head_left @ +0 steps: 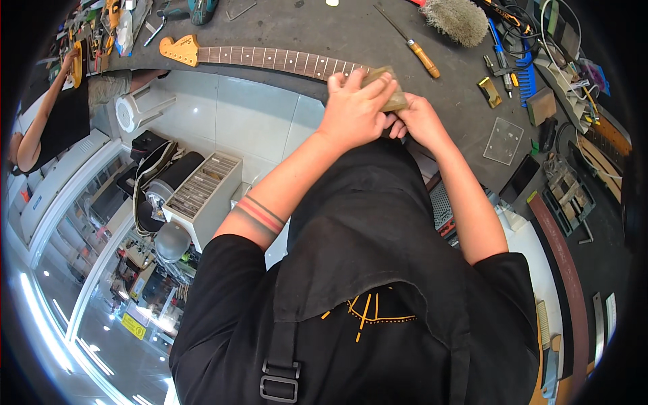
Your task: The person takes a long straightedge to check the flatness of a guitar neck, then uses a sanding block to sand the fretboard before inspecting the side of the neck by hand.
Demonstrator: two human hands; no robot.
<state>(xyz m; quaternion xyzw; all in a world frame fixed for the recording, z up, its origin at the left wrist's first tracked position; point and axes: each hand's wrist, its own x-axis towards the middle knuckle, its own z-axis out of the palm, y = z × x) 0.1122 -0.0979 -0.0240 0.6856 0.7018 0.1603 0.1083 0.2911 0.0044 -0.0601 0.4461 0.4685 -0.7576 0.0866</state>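
A guitar neck (270, 59) with a dark fretboard and light wood headstock lies across the bench, headstock to the left. At its right end, both hands work on an olive-brown block-like piece (389, 94), slightly blurred; I cannot tell its exact kind. My left hand (354, 111) has its fingers bent over the top of this piece, close to the frets. My right hand (420, 123) grips its lower right corner with thumb and fingers pressed together. The hands and the piece hide that end of the neck.
Beyond the hands lie a wooden-handled file (423, 59) and a bristly brush (455, 23). To the right are a blue comb-like tool (526, 77), a clear plate (503, 142) and a phone (519, 179). Another person (57, 115) works at the far left.
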